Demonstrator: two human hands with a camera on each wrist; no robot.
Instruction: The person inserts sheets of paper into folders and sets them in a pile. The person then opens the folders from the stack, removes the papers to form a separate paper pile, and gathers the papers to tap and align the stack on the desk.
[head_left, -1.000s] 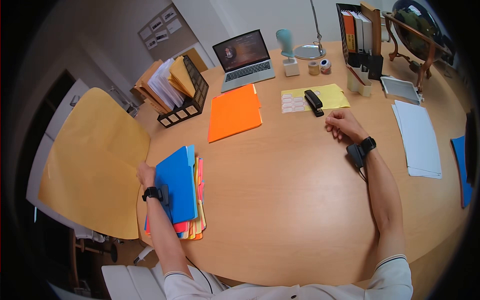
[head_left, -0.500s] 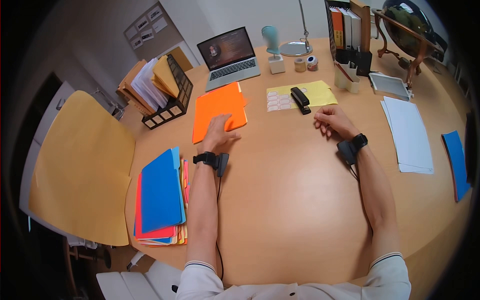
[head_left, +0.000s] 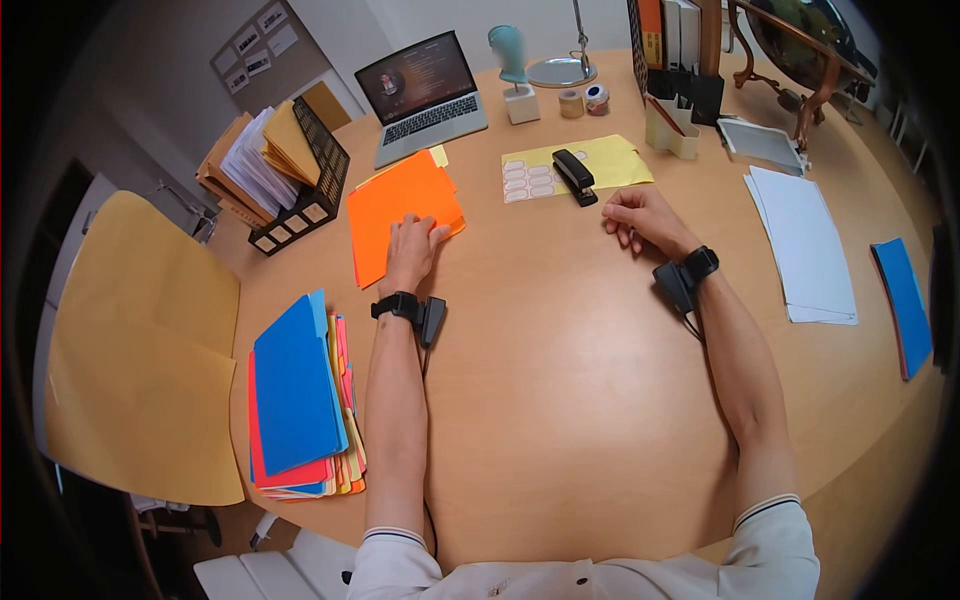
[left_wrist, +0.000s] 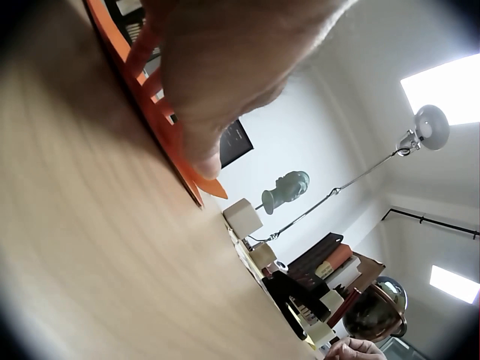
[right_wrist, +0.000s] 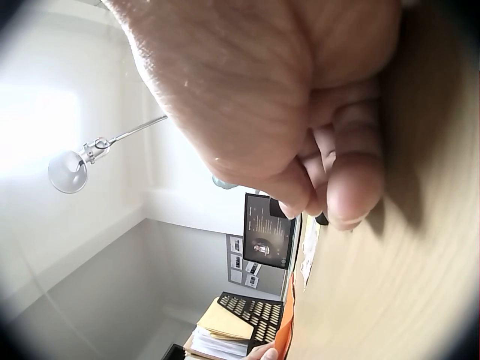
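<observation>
An orange folder (head_left: 390, 205) lies on the wooden desk, with a yellow edge showing from beneath at its far end. My left hand (head_left: 410, 252) rests on the folder's near right part, fingers spread over the top. In the left wrist view the thumb (left_wrist: 201, 154) touches the orange surface close to the folder's corner. My right hand (head_left: 648, 220) rests on the desk, its fingers loosely curled and holding nothing. Just beyond it a black stapler (head_left: 574, 178) lies on a yellow folder (head_left: 610, 160) beside a white label sheet (head_left: 528, 180).
To the left sits a stack of folders, blue one (head_left: 295, 385) on top, beside a large tan envelope (head_left: 145, 360). A laptop (head_left: 425, 100), file holder (head_left: 300, 205) and small bust (head_left: 510, 55) stand at the back. White papers (head_left: 803, 245) lie on the right.
My left hand has gone from beside the blue folder onto the orange one, which has turned slightly and uncovered yellow beneath. The right hand has stayed by the stapler.
</observation>
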